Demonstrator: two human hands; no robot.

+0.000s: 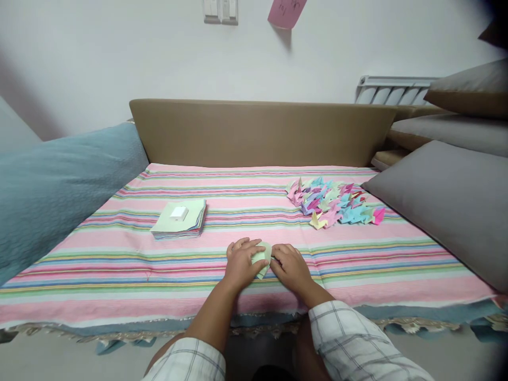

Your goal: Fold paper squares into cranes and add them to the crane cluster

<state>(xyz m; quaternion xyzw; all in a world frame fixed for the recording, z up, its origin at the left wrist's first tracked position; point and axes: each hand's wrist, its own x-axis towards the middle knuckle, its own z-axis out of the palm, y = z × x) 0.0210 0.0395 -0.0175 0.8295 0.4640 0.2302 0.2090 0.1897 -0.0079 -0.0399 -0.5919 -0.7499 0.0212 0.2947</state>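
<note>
Green paper (261, 257) between two hands, low on the striped cloth (159, 267).
The left hand (241, 266) holds the paper from its left side, index finger and thumb reaching over its upper face, the other fingers stretched out beyond it on the cloth. The right hand (291, 269) is at the paper's right edge, fingers bent and thumb tucked in towards it; whether they pinch that edge or only touch it, I cannot tell. The folded paper thus lies just right of the left palm and just left of the right fingertips. Farther back, well apart from both hands, a stack (178, 225) of sheets with a white box (179, 213) on top sits to the left, and a pile of folded pieces (331, 203) to the right.
</note>
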